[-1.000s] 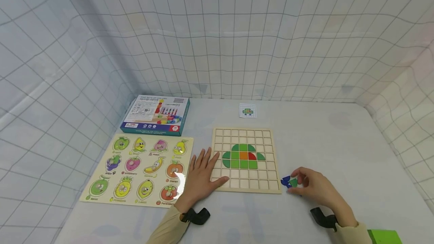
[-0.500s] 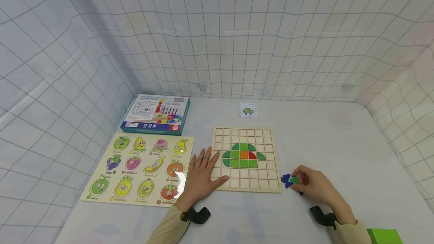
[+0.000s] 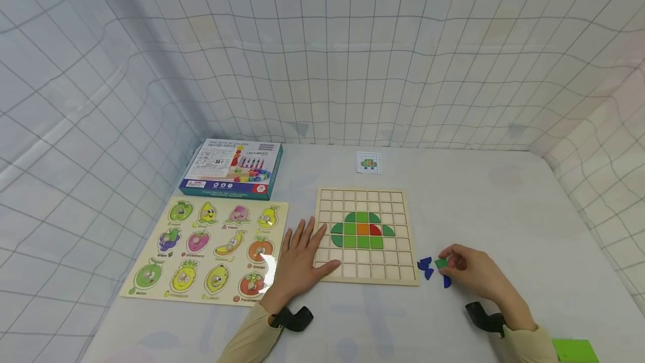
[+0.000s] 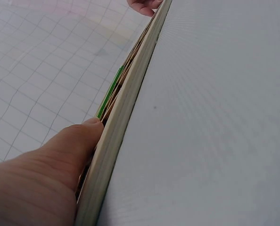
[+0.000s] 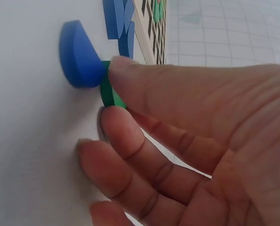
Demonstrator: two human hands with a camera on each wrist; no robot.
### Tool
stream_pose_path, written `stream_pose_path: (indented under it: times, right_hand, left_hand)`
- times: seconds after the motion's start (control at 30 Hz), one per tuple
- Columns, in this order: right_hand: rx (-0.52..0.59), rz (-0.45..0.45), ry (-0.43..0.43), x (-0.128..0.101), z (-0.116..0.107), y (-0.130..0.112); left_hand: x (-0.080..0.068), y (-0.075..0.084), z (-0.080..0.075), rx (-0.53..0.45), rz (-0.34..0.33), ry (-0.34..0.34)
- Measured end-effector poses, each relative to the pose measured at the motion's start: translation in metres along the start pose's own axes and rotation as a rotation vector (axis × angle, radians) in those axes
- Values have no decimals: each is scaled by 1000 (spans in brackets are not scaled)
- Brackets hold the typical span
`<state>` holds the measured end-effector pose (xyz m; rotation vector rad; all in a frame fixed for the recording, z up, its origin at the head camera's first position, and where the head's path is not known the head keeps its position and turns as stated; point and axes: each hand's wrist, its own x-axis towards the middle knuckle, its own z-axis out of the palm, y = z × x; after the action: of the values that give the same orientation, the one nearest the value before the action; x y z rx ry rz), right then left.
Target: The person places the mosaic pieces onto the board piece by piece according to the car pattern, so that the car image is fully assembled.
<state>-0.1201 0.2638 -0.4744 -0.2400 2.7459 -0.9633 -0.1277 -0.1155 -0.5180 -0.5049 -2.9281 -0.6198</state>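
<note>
- From my head feed, the right hand (image 3: 472,273) pinches a green piece (image 3: 442,263) between thumb and fingers, just right of the gridded wooden board (image 3: 365,271).
- My right wrist feed shows a rounded blue piece (image 5: 78,56) just beside that green one, its edge overlapping it in view; I cannot tell whether they touch.
- More blue pieces (image 3: 425,264) lie close together on the tabletop (image 3: 504,200), between the board's right edge and the fingers.
- I see the left hand (image 3: 297,266) with its fingers spread, resting on the board's left side, the thumb over its near left corner.
- On the board I make out green pieces (image 3: 350,241) set in the cells around an orange square (image 3: 362,229) and a red round-cornered piece (image 3: 375,230).
- Behind the board lies a small card (image 3: 369,163) with a similar printed pattern.
- To the left I have a fruit puzzle (image 3: 234,265), a printed box (image 3: 232,168) just behind it.
- A bright green object (image 3: 574,350) sits by the right sleeve (image 3: 531,345).
</note>
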Motion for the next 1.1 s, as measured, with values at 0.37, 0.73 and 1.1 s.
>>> stream_pose_path:
  times: [0.37,0.73,1.1]
  right_hand:
    - [8,5,-32,2,-1,4]
    - [9,-42,-44,3,-3,6]
    - [2,-75,-33,3,-1,9]
  left_hand:
    - [0,0,0,-3,-4,-7]
    - [1,1,0,8,2,0]
    - [0,0,0,17,6,3]
